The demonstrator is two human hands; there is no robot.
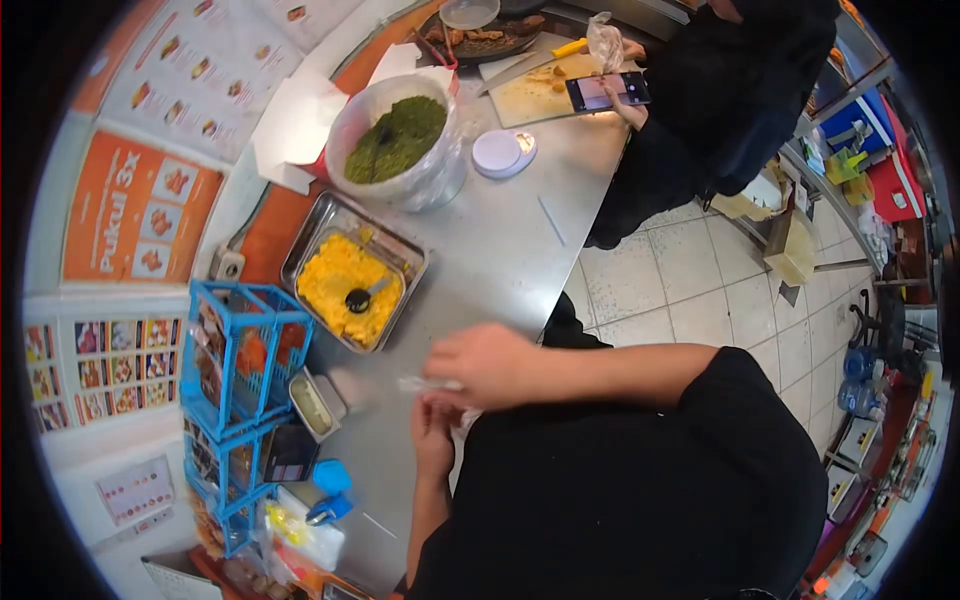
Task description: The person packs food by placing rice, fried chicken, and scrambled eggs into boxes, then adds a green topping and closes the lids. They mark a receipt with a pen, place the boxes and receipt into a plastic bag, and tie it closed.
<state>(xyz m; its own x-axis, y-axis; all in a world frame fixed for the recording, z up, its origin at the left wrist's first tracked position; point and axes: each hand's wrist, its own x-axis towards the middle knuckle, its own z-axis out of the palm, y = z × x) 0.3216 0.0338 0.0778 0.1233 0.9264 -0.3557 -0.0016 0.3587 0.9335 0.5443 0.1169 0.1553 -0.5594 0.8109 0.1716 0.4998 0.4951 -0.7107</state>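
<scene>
**A:** Hands status?
**B:** Right hand [488, 362] is closed, pinching the top of a clear plastic bag [428, 385]. Left hand [434, 432] is just below, fingers against the bag. Can't tell if it's actually gripping.
**A:** Bag location?
**B:** Between both hands, at the near edge of the bench [500, 250], right in front of the person's torso.
**A:** What's around it?
**B:** A steel tray [305, 238] of yellow filling with a black scoop [360, 298] in it, near the hands toward the wall-side edge. Past that is a plastic-lined bowl [440, 175] of green paste. Blue baskets [240, 350] are stacked along the wall-side edge, with a small steel tin [318, 403] just beside them. A white scale [503, 152] sits near the far end.
**A:** Anyone else in view?
**B:** One person in black at the far end of the bench, one hand holding a phone [607, 92] over a cutting board [530, 100]. A yellow-handled knife [530, 65] lies on the board. Contents of the blue baskets are too small to read.
</scene>
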